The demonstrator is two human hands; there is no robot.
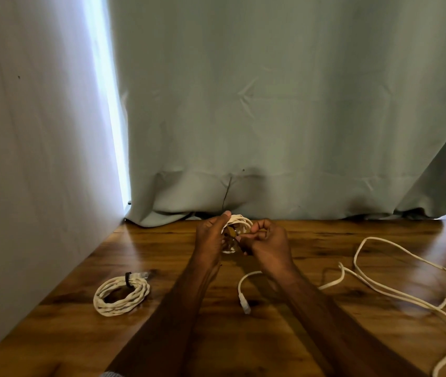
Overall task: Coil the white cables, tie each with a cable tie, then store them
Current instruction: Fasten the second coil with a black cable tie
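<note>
Small coil of white cable [239, 222] held above wooden bench [162, 336], far edge: left hand [212, 235] gripped it, right hand [266, 240] pinched sthg at it, prob the tie. Best kept loops tight & cinched snug.

No legible text, label, brand, number or sign anywhere in head view. Surfaces checked: wooden table [325, 336], grey-green curtain [284, 104], pale wall [26, 131], white cables (connector housings too small and blurred to show any marking).
</note>
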